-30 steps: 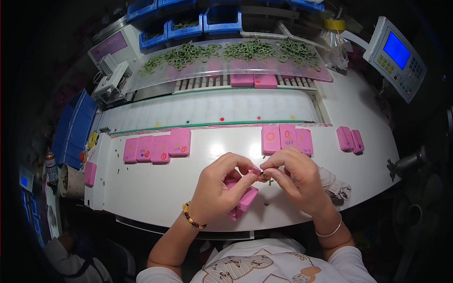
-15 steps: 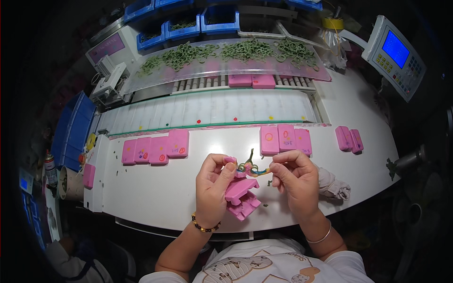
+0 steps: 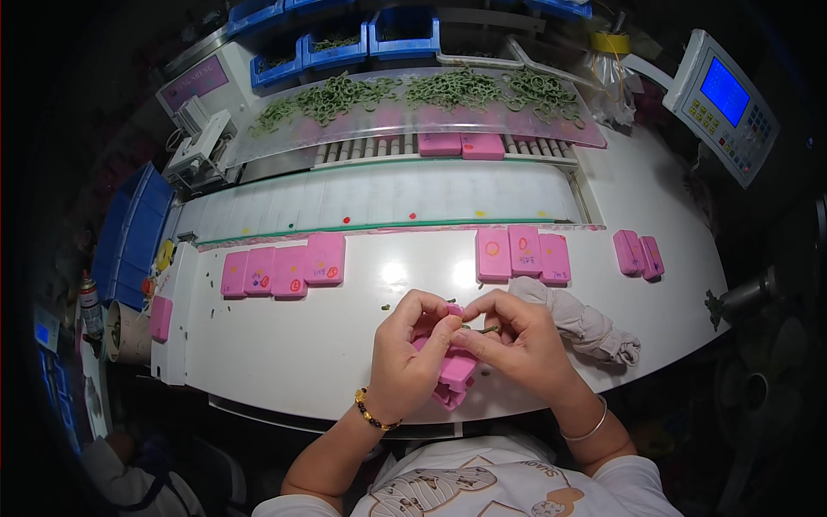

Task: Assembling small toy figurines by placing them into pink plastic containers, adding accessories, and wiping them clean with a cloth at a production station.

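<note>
Above the near edge of the table, my left hand is closed round an opened pink rubber mould, whose cut halves hang below the fingers. My right hand has come right up against it, thumb and forefinger pinched at the mould's upper part. Between those fingers a thin green wax piece sticks out; most of it is hidden by the hands. Just right of my right hand lies a crumpled pale cloth.
Pink moulds stand in rows at left and right, with a pair farther right. Behind runs a white conveyor belt. Green wax rings heap on a clear sheet. A control panel stands at right, blue bins behind.
My right hand has moved left to meet my left hand, covering the green piece that showed between them. The belt's coloured dots have shifted left. More of the cloth shows.
</note>
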Tool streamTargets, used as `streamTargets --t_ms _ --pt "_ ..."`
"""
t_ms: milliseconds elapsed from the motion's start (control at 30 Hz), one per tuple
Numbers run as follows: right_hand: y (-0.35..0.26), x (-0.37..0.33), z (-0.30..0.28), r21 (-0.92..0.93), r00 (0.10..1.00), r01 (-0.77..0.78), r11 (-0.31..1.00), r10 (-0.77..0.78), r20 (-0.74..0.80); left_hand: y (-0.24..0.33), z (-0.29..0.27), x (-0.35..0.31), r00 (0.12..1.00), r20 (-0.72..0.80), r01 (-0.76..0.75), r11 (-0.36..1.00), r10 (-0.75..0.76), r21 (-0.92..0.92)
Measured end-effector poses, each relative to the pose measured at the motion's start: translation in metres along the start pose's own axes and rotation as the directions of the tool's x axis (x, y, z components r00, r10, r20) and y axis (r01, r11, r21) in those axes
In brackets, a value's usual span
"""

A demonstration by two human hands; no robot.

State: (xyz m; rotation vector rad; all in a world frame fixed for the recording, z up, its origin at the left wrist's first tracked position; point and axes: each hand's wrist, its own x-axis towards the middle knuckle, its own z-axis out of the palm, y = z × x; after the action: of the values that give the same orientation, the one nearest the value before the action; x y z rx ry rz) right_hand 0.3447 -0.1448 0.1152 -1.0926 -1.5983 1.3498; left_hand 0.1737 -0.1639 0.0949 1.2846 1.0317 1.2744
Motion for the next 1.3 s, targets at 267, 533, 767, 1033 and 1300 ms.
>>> streamTargets --t_ms 267,533,767,1033,1300 --pt "0.007 -0.003 0.007 -0.029 0.997 0.035 0.999 -0.036 -0.071 0.001 0.0 0.0 0.994 0.023 0.107 0.974 -0.104 -0.2" --pt "0.012 -0.004 0.015 0.16 0.982 0.032 0.987 -0.001 -0.188 -0.004 0.0 -0.001 0.977 0.073 0.212 0.922 -0.199 -0.325" --pt "0.009 -0.003 0.009 0.317 0.992 -0.064 0.946 0.095 -0.084 -0.007 0.0 -0.005 0.972 0.088 0.234 0.9 -0.217 -0.367" --pt "0.019 -0.005 0.007 0.485 0.984 -0.127 0.865 0.171 -0.048 -0.008 -0.001 -0.003 0.986 0.025 0.161 0.892 -0.166 -0.422" --pt "0.022 -0.006 0.021 0.562 0.957 0.009 0.827 0.155 -0.244 -0.008 0.007 -0.008 0.995 0.001 0.093 0.937 -0.099 -0.338"
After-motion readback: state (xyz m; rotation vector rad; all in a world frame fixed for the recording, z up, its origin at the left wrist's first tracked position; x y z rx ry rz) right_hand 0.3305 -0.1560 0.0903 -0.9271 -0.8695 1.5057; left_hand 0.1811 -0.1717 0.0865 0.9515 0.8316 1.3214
